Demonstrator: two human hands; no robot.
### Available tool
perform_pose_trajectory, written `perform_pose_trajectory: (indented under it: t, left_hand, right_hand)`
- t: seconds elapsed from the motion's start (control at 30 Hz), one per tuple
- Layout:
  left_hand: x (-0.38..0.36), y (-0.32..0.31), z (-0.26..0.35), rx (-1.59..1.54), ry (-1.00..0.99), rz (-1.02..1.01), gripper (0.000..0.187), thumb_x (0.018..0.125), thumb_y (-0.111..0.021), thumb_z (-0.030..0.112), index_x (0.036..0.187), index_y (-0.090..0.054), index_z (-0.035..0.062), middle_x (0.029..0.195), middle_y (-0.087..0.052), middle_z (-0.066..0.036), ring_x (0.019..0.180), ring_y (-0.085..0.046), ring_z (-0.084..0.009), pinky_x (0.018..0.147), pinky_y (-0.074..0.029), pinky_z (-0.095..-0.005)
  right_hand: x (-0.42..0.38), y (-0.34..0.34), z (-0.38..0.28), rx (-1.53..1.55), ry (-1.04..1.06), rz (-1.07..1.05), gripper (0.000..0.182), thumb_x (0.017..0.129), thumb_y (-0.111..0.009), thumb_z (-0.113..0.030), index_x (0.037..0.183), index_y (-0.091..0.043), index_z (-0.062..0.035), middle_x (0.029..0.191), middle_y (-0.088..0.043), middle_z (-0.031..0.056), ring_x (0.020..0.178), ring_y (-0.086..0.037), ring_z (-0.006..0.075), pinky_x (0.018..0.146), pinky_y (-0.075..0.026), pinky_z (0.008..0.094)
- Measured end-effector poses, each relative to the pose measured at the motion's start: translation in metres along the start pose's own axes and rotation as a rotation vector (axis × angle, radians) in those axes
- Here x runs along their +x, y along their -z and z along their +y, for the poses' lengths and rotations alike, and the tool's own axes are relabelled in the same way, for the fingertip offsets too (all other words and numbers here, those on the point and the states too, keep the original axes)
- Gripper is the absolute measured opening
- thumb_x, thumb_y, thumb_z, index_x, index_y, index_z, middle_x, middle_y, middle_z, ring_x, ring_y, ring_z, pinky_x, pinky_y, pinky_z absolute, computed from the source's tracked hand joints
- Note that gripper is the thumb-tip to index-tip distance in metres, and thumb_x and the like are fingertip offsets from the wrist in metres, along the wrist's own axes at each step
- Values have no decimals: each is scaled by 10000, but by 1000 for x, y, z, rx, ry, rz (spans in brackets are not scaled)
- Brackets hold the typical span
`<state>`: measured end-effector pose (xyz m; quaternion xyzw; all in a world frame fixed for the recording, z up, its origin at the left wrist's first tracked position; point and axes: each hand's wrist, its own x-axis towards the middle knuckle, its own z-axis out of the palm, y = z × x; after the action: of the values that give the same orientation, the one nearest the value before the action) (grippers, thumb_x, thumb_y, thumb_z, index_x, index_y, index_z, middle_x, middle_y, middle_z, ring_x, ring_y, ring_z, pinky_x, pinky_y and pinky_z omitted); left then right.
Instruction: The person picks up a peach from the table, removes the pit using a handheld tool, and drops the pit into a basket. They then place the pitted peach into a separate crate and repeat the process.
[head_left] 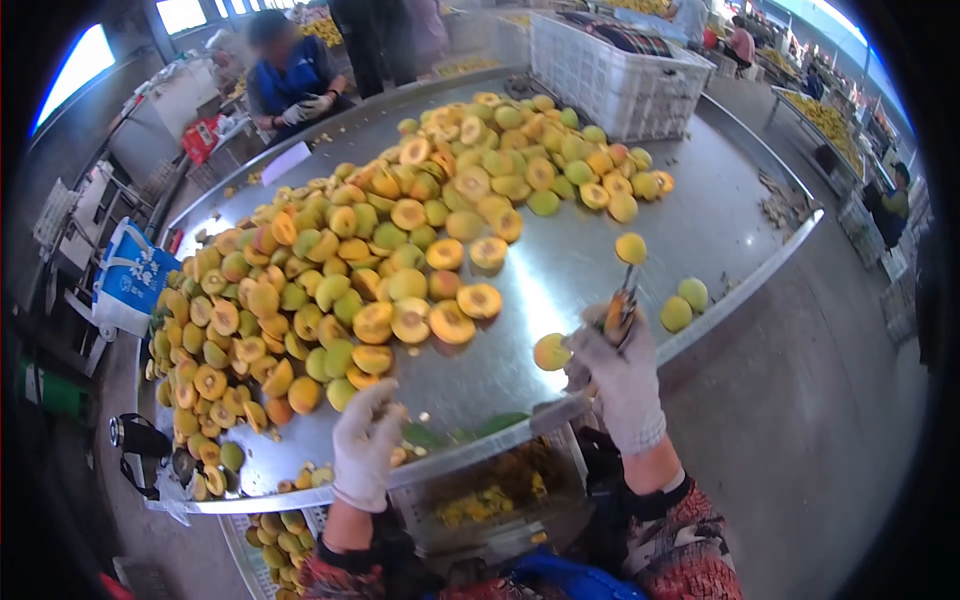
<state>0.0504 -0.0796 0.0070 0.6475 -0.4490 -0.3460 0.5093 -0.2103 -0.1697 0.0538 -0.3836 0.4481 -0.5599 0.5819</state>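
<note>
My right hand (622, 380), in a pale glove, is closed around a hand tool (622, 308) with an orange handle and a metal tip that points away from me. A yellow peach (551, 352) lies just left of its fingers, and another peach (630, 248) sits beyond the tool's tip. Over the near table edge, my gloved left hand (366, 438) has its fingers curved and apart, with no fruit visible in it. Beside and beyond it spreads a large heap of yellow-green peaches (408, 285), many cut in half with cut faces up.
The metal table (530, 285) has a raised rim. At its back stands a white crate (625, 85). Two peaches (684, 305) lie near the right rim. Below the near edge are a bin with yellow scraps (490, 505) and a crate of peaches (285, 545). A co-worker (290, 75) sits back left.
</note>
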Motion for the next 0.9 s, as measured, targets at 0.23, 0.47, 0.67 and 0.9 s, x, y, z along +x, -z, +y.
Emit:
perform_pose_trajectory:
  t: [0.23, 0.47, 0.67, 0.9]
  left_hand:
    - [57, -104, 34, 621, -346, -436, 505, 784, -699, 211, 1237, -555, 41, 1115, -601, -117, 1030, -587, -245, 886, -469, -344]
    - [83, -214, 13, 1157, -408, -759, 568, 733, -714, 286, 1246, -547, 111, 1130, -585, -152, 1094, -552, -336, 909, -452, -409]
    - [92, -182, 8, 261, 91, -670, 511, 788, -657, 241, 1257, -542, 74, 1186, -582, -172, 1049, -587, -338, 904, -485, -396]
    - [32, -112, 30, -1086, 311, -384, 532, 901, -560, 354, 1280, -472, -9, 1221, -541, -235, 1065, -572, -380, 888, -491, -501]
  right_hand:
    - [-2, 45, -24, 120, 56, 126, 251, 864, -620, -105, 1070, -489, -48, 812, -597, 81, 591, -568, 104, 501, -502, 240]
    - [-4, 72, -31, 119, 37, 91, 245, 859, -620, -62, 1062, -485, -41, 839, -579, 46, 616, -577, 94, 527, -498, 236]
    - [-12, 75, -28, 109, -77, -84, 244, 878, -613, -57, 1071, -464, -46, 845, -547, 18, 633, -588, 88, 544, -505, 232]
    - [-40, 41, 31, -534, 125, -476, 364, 853, -646, -175, 1095, -427, -13, 780, -571, 161, 682, -622, 326, 603, -495, 413]
